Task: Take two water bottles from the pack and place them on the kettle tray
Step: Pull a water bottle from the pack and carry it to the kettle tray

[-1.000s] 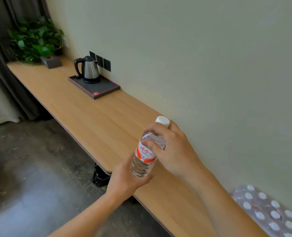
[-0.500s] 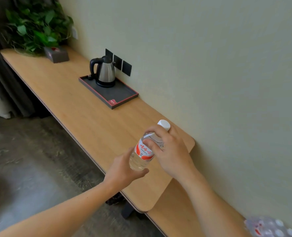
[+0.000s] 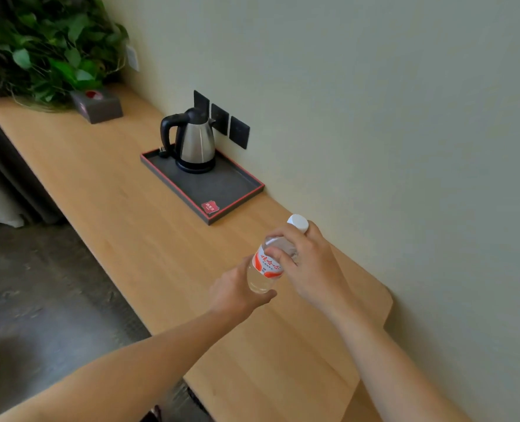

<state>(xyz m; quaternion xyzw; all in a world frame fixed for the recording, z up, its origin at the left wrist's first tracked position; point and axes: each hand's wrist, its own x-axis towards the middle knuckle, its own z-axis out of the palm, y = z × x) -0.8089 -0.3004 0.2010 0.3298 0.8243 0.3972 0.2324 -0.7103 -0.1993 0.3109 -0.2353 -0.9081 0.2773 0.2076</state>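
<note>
A clear water bottle [image 3: 266, 264] with a white cap and a red-and-white label is held tilted above the wooden counter. My left hand [image 3: 234, 292] cups its base from below. My right hand [image 3: 309, 266] wraps its neck and shoulder just under the cap. The dark kettle tray [image 3: 222, 185] with a red rim lies farther along the counter by the wall. A steel kettle [image 3: 196, 141] stands on the tray's far end. A small red card rests at the tray's near corner. The pack of bottles is out of view.
The wooden counter [image 3: 124, 202] runs along the pale wall, with a lower shelf step at the near right. A dark tissue box [image 3: 98, 105] and a leafy plant [image 3: 48, 47] sit at the far end. Black wall sockets [image 3: 237, 132] are behind the kettle. Grey floor lies left.
I have come closer to the kettle tray with the bottle in both hands. The pack of bottles has slid out of the lower right of the view.
</note>
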